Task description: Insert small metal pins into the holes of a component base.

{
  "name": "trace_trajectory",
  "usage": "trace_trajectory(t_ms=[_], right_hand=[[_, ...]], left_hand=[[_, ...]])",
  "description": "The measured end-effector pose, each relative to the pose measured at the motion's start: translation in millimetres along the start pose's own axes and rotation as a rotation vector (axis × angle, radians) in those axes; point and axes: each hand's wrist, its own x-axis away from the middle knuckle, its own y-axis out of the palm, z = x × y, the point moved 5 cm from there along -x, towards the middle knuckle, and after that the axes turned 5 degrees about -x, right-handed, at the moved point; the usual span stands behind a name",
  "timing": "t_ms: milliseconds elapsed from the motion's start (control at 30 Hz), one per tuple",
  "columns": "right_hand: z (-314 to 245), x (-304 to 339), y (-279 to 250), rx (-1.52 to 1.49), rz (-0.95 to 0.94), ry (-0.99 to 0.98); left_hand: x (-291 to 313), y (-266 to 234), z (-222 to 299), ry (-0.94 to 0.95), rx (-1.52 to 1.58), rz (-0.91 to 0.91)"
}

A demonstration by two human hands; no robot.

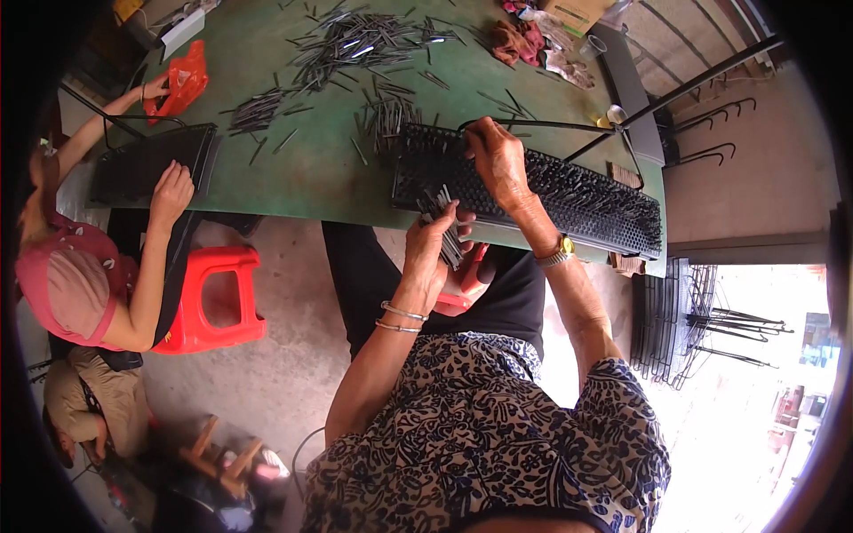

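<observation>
Worktop [302,191] edge open left-centre, blocked centre-right by rack [569,211] | rods [452,252] clasped in left grip [433,238] | right grip [499,164] curled, closure and hold unclear

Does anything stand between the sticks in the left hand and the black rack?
Nothing visible does. The left hand holds the sticks at the near edge of the rack, their upper ends overlapping it in this view. The right hand is over the rack, farther forward, not between them.
</observation>
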Motion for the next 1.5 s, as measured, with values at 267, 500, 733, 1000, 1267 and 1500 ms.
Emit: trace_trajectory(t_ms=[267,500,733,1000,1267,1500], right_hand=[[-6,3,5,0.204,-0.062,-0.181],[-8,3,3,0.273,-0.051,-0.064],[-6,6,4,0.335,-0.045,-0.002],[-9,12,5,0.43,0.001,-0.095],[-34,37,-10,-0.365,-0.574,0.366],[-41,38,-23,-0.383,-0.674,0.494]], left_hand=[[-4,-1,-1,0.091,0.043,-0.037],[1,2,4,0.089,0.042,-0.027],[7,5,6,0.103,0.031,0.008],[8,5,8,0.134,-0.002,-0.001],[12,4,13,0.161,-0.077,-0.029],[18,13,12,0.144,-0.146,-0.016]])
